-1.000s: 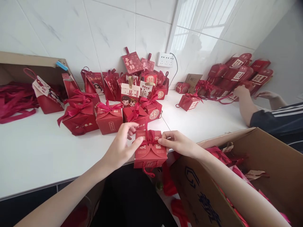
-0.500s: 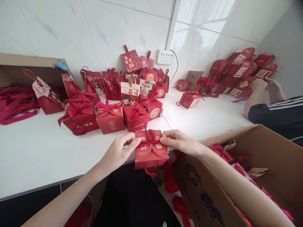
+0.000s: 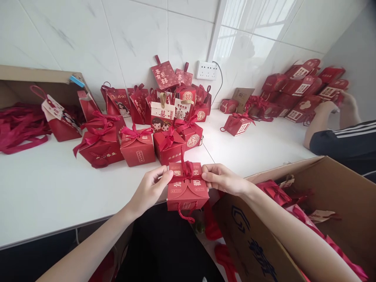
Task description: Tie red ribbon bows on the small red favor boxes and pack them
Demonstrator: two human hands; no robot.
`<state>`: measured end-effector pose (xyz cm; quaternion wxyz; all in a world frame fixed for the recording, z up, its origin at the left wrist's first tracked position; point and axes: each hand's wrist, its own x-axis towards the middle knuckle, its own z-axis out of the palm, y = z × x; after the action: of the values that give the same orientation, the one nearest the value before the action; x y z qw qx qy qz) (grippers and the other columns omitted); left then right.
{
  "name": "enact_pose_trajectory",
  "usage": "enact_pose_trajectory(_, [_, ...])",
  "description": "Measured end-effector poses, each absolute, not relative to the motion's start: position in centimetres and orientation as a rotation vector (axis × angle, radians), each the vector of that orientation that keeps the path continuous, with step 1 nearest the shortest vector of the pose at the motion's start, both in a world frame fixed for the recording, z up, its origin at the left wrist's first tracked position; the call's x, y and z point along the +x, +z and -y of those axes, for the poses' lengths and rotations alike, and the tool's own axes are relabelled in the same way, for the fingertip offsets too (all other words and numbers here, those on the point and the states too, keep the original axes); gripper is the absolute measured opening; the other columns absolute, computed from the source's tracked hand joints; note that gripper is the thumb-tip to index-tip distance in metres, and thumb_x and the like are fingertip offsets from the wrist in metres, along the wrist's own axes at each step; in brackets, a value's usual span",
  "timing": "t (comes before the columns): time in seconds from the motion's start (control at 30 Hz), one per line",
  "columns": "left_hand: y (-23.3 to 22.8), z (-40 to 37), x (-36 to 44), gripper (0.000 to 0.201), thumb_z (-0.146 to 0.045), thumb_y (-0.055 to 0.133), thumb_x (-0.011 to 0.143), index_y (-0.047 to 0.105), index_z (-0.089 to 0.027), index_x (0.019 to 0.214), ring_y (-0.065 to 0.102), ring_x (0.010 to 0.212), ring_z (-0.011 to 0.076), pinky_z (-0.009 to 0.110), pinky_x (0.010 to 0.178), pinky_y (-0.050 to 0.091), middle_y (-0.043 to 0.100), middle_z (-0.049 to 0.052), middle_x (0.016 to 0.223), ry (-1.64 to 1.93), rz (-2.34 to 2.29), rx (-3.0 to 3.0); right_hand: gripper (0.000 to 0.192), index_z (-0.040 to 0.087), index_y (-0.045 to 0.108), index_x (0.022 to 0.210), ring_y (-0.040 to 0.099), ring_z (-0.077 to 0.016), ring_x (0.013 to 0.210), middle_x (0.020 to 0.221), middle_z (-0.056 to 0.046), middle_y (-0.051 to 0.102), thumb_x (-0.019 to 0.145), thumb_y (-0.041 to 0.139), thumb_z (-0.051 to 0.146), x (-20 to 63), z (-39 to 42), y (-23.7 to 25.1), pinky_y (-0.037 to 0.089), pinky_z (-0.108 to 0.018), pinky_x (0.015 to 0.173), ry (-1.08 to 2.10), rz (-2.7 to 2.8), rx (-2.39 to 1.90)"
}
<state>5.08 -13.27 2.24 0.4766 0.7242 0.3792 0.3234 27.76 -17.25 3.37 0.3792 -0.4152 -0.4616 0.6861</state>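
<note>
Pinching small red cardboard gift box (image 3: 187, 189) at ribbon knot between left hand (image 3: 151, 187) and right hand (image 3: 222, 179); next needing firm bow-tightening pull.

Between the hands sits a matt red paper gift box (image 3: 187, 188) tied with a shiny satin ribbon (image 3: 186, 169). It rests on a smooth, glossy white countertop (image 3: 53, 184). Right of them stands a rough brown cardboard carton (image 3: 331, 184); beyond are glossy marble-look wall tiles (image 3: 132, 35).

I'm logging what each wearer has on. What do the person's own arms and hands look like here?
Both forearms are bare, with no sleeve in view. The left hand and right hand wear no gloves, and no rings, watch or bracelet show. Fingernails look short and unpainted.
</note>
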Motion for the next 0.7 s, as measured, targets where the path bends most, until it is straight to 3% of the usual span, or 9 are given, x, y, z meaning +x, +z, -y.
enact_pose_trajectory(0.2, [2.4,13.3,5.3,0.04,-0.044,0.041,0.088,0.025,-0.02,0.061,0.027,0.055,0.0098,0.023,0.052,0.027,0.024,-0.005,0.06,0.778,-0.939,1.691,0.038,0.015,0.054,0.067,0.057,-0.0078,0.056,0.063,0.003,0.059,0.067,0.074,0.047,28.1,17.5,3.5,0.047,-0.023,0.061,1.809,1.188,-1.102])
enact_pose_trajectory(0.3, [3.0,13.5,5.0,0.036,-0.05,0.04,0.088,0.036,-0.02,0.068,0.041,0.06,0.0115,0.024,0.057,0.037,0.04,-0.003,0.064,0.694,-0.92,1.681,0.041,0.014,0.055,0.074,0.062,-0.0121,0.064,0.07,-0.001,0.063,0.07,0.07,0.052,28.1,18.2,3.8,0.049,-0.028,0.068,1.793,1.207,-1.224])
enact_pose_trajectory(0.37, [3.5,13.7,4.8,0.032,-0.051,0.051,0.082,0.045,-0.02,0.089,0.054,0.08,0.0165,0.028,0.072,0.045,0.055,0.002,0.086,0.651,-0.896,1.716,0.042,0.015,0.053,0.073,0.062,-0.0136,0.068,0.074,-0.002,0.062,0.071,0.068,0.054,27.8,18.9,3.7,0.05,-0.03,0.072,1.737,1.198,-1.262])
enact_pose_trajectory(0.43, [3.9,13.8,4.7,0.044,-0.044,0.062,0.077,0.042,-0.022,0.109,0.053,0.105,0.0212,0.034,0.091,0.044,0.055,0.007,0.113,0.637,-0.897,1.775,0.042,0.016,0.05,0.071,0.061,-0.0146,0.071,0.077,-0.002,0.06,0.073,0.064,0.056,27.2,19.9,3.6,0.049,-0.031,0.074,1.65,1.193,-1.277])
enact_pose_trajectory(0.53, [4.4,13.1,5.1,0.04,-0.038,0.058,0.082,0.043,-0.024,0.117,0.051,0.117,0.0217,0.038,0.101,0.039,0.053,0.007,0.124,0.614,-0.895,1.804,0.036,0.017,0.049,0.072,0.058,-0.0143,0.069,0.074,-0.002,0.059,0.083,0.053,0.051,26.3,21.7,4.0,0.047,-0.029,0.069,1.496,1.295,-1.376])
enact_pose_trajectory(0.7, [5.1,9.4,7.4,0.029,-0.035,0.043,0.09,0.057,-0.024,0.112,0.055,0.115,0.0212,0.033,0.1,0.041,0.061,0.004,0.121,0.492,-0.818,1.934,0.021,0.017,0.054,0.069,0.05,-0.0094,0.058,0.066,0.001,0.056,0.086,0.053,0.029,26.2,23.9,7.3,0.039,-0.021,0.056,1.282,1.839,-1.441])
